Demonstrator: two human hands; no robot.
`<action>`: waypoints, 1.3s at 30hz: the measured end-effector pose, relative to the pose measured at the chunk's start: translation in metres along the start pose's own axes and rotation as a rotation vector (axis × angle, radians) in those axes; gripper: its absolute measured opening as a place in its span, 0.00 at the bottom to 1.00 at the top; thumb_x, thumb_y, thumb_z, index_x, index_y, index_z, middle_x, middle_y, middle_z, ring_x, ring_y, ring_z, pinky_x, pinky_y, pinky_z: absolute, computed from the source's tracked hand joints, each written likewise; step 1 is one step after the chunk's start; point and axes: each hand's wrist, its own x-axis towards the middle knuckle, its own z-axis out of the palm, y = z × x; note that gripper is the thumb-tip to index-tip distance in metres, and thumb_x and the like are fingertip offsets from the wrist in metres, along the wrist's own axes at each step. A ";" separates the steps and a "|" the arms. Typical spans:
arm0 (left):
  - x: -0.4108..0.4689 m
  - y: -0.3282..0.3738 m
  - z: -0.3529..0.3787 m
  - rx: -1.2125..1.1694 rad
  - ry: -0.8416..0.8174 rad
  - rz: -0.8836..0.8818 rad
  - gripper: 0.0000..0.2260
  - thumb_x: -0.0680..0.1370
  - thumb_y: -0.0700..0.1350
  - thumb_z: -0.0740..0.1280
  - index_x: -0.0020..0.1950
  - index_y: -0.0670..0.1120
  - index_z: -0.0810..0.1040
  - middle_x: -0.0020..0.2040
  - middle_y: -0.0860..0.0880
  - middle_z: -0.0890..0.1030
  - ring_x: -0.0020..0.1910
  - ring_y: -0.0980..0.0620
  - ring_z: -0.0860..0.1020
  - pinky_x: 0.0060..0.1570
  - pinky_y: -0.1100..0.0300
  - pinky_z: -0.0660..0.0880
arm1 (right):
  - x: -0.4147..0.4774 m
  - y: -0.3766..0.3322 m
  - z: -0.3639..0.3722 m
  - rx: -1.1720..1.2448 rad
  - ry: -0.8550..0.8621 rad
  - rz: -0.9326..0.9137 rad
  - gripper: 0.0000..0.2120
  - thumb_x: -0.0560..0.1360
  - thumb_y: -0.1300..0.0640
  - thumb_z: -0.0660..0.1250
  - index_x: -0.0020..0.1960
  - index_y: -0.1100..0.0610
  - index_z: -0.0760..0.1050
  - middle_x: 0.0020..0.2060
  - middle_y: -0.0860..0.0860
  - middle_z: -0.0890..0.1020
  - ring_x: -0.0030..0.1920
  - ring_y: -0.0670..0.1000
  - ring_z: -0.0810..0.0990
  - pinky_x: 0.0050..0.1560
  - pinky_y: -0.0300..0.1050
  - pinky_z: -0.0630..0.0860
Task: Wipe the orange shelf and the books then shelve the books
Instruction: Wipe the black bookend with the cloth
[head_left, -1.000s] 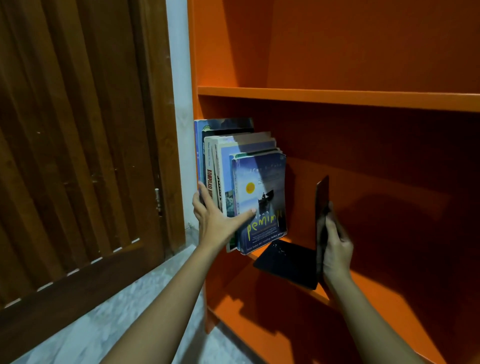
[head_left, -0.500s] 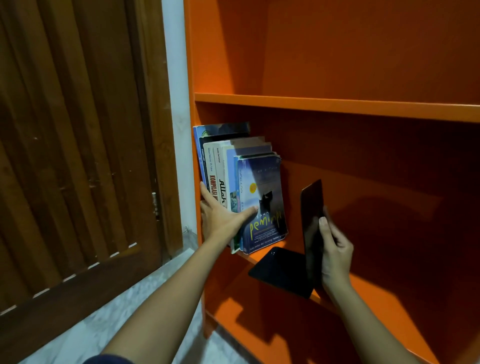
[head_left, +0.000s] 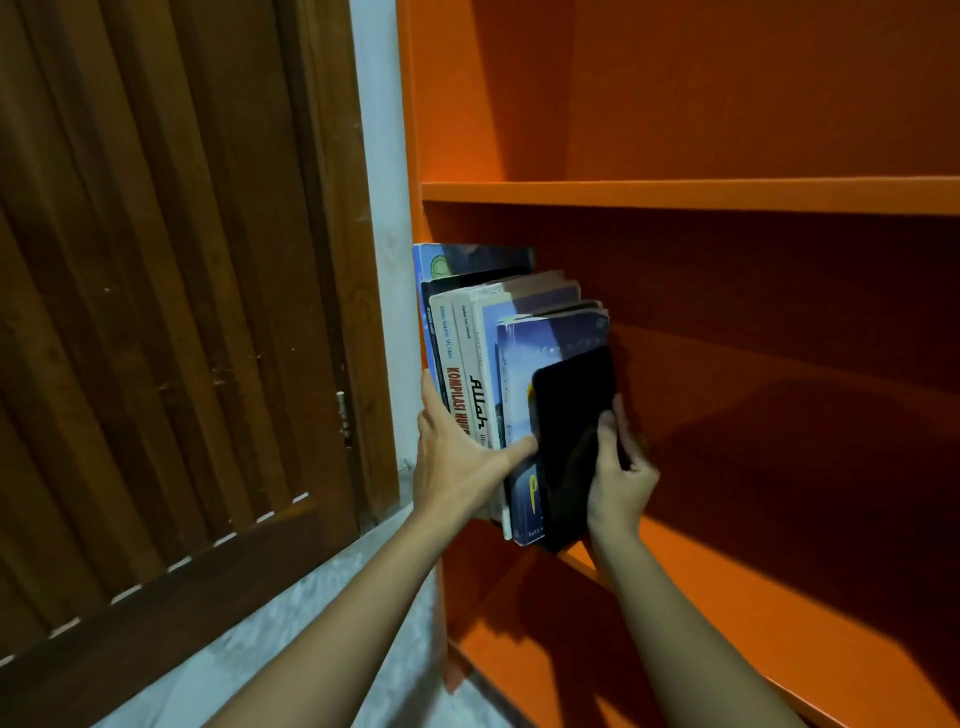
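Moved left, the bookend (head_left: 571, 447) is now pressing the books (head_left: 467, 353) at the left end of the shelf (head_left: 727, 195); right grip (head_left: 621, 478) is grasping it; left grip (head_left: 457, 462), released, is bracing the row. Shelving seems to be ending; bookend needs seating flush.

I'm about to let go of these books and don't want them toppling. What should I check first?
1. The row of paperback books stands against the orange shelf's left wall: ok.
2. The black metal bookend lies flat against the blue-covered end book: ok.
3. The bookend's base sits on the shelf board: cannot tell, hidden.
4. The left hand braces the spines: ok.
5. The right hand grips the bookend: ok.
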 end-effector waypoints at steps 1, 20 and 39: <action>0.000 -0.005 0.000 -0.014 -0.005 0.024 0.59 0.60 0.65 0.75 0.76 0.54 0.38 0.72 0.46 0.61 0.70 0.45 0.64 0.64 0.48 0.68 | 0.003 0.002 0.006 -0.005 0.001 -0.017 0.14 0.76 0.55 0.67 0.60 0.53 0.77 0.54 0.44 0.80 0.54 0.36 0.77 0.56 0.31 0.70; 0.018 -0.037 0.044 -0.176 0.155 0.173 0.48 0.62 0.81 0.43 0.72 0.56 0.34 0.73 0.60 0.34 0.70 0.68 0.31 0.69 0.60 0.33 | 0.006 0.041 0.051 0.029 0.186 -0.091 0.13 0.77 0.59 0.65 0.60 0.57 0.77 0.48 0.37 0.79 0.52 0.37 0.77 0.53 0.29 0.69; 0.018 -0.036 0.022 -0.083 -0.149 0.095 0.42 0.74 0.68 0.54 0.74 0.53 0.30 0.73 0.56 0.27 0.74 0.53 0.32 0.74 0.45 0.42 | -0.011 0.018 0.024 -0.341 -0.046 -0.009 0.17 0.78 0.57 0.64 0.65 0.59 0.74 0.61 0.50 0.77 0.64 0.50 0.73 0.64 0.40 0.67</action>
